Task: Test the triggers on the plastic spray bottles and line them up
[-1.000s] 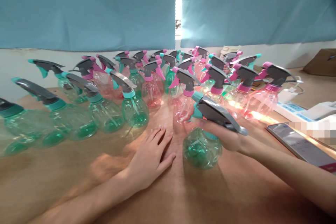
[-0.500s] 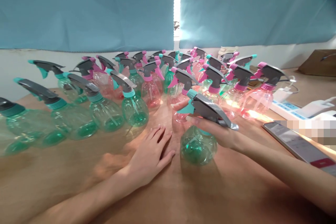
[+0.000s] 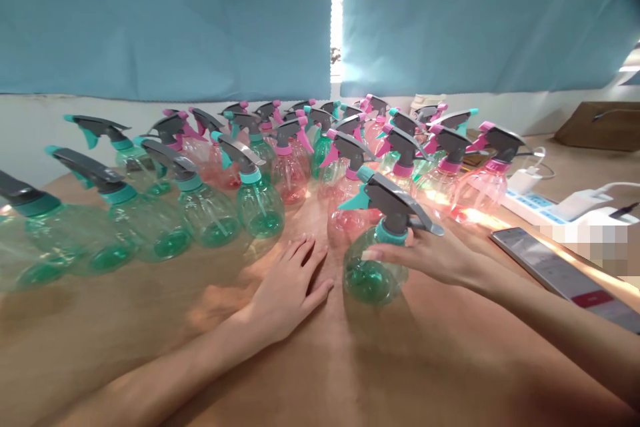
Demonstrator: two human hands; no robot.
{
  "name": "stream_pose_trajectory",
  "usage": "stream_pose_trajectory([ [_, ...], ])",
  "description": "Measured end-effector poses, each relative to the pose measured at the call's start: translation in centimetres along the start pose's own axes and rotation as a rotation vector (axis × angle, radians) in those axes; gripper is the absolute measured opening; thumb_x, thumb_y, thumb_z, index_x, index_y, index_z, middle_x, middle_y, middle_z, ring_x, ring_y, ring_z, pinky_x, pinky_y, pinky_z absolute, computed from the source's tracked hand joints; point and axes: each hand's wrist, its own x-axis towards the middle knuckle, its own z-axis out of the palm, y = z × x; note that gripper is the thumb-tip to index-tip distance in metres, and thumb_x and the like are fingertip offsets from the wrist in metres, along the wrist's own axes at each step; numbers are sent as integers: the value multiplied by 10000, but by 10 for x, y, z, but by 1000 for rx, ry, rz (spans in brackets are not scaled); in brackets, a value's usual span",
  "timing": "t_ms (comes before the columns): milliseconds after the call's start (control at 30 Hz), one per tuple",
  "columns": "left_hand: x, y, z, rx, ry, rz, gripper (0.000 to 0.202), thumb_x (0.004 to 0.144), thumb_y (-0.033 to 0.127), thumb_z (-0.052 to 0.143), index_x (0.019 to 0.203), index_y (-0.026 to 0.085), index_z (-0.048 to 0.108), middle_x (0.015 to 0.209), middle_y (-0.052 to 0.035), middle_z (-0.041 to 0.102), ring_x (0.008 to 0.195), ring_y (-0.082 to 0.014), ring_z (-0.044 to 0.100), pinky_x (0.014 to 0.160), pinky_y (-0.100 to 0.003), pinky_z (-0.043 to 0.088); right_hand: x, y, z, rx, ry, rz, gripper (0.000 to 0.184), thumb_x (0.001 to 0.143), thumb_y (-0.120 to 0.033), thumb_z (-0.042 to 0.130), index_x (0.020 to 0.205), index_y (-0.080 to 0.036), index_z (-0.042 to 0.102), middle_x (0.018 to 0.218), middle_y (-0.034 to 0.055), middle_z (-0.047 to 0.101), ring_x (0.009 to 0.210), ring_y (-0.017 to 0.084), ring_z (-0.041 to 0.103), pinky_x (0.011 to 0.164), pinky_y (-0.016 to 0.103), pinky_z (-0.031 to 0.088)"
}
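My right hand (image 3: 435, 255) is wrapped round the upper body of a green spray bottle (image 3: 373, 280). Its thumb lies across the near side, and the other fingers are mostly hidden behind the bottle. The bottle stands upright, with a grey sprayer head (image 3: 400, 203) whose turquoise trigger points left. My left hand (image 3: 287, 287) lies flat on the wooden table (image 3: 280, 380), fingers spread, just left of that bottle and apart from it. Closest beyond the left hand is another green spray bottle (image 3: 260, 203). Directly behind the held one is a pink spray bottle (image 3: 345, 210), partly covered.
Several green spray bottles (image 3: 160, 233) line the left side, and several pink ones (image 3: 483, 190) stand at the back right. On the right lie a phone (image 3: 545, 267) and a white power strip (image 3: 535, 203) with plugs. A brown bag (image 3: 600, 125) sits at the far right.
My right hand has shifted from the bottle's trigger and neck down to its body, with the thumb now across the front. My left hand stays flat. The view has turned slightly.
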Motion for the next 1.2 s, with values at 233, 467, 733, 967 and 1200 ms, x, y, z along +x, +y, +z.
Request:
stream_pose_trajectory([
  [233,0,0,1,10,21,8,478,960,391,481,1363,136,476,1455,-168,436,1353,-326,376,1076,-489,344,-30,1,-14,-323,-8,8,583,713,-478,760,1219,-294,538,1162,57,645,1015,305,626,813,449,528],
  [467,-15,-4,0,5,46,39,450,962,383,452,1335,138,505,1418,-161,485,1329,-306,419,1078,-489,345,-29,-8,0,-416,62,-28,318,742,-415,751,994,-297,596,913,33,667,838,266,661,666,393,551],
  [733,-54,-26,-11,51,71,-88,465,972,414,446,1331,129,526,1429,-162,476,1314,-313,439,1050,-480,378,9,-9,42,-205,-1,18,514,762,-440,720,1178,-196,541,1125,110,675,1024,294,645,857,478,530],
  [967,-58,-31,-10,60,55,-116,466,957,401,462,1321,123,544,1393,-172,508,1271,-342,473,1005,-497,407,49,5,69,-269,48,25,627,765,-521,677,1184,-92,494,1190,226,615,1116,352,595,911,508,490],
  [1200,-56,-30,-9,79,52,-124,438,952,390,470,1292,133,570,1390,-163,517,1269,-330,478,989,-477,423,68,13,78,-286,71,102,717,782,-515,644,1304,-85,404,1296,240,562,1185,370,558,947,512,462],
])
